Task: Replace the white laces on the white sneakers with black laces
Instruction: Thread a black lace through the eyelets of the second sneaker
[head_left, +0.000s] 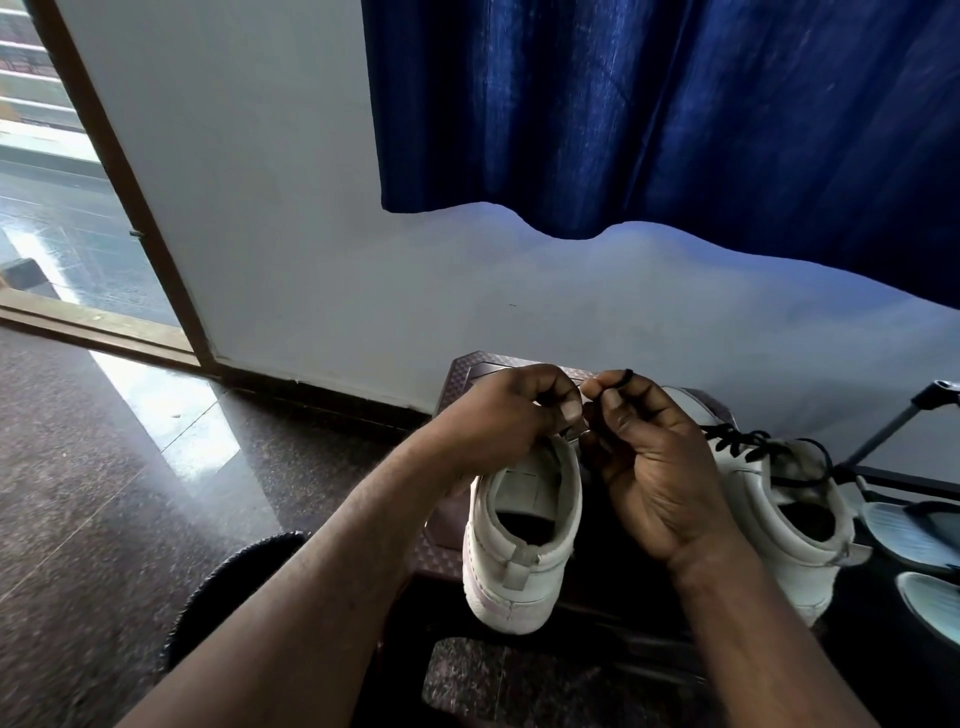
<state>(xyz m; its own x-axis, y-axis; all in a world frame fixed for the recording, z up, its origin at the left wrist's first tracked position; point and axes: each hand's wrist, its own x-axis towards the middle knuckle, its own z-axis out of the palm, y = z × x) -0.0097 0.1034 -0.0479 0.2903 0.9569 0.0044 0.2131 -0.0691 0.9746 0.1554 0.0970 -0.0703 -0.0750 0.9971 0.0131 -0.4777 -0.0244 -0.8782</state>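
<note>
Item: sneaker, stood on stool, heel toward person. Left hand and right hand both pinched black lace above its tongue, likely for threading. Beside it, second sneaker, already black-laced.

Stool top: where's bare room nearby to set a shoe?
Free: the floor left of the stool, between it, the door frame and the skirting. Crowded: the stool top holds the left sneaker, the right sneaker, and the left hand and right hand pinching the black lace; right of it, pale slippers and a metal stand.
</note>
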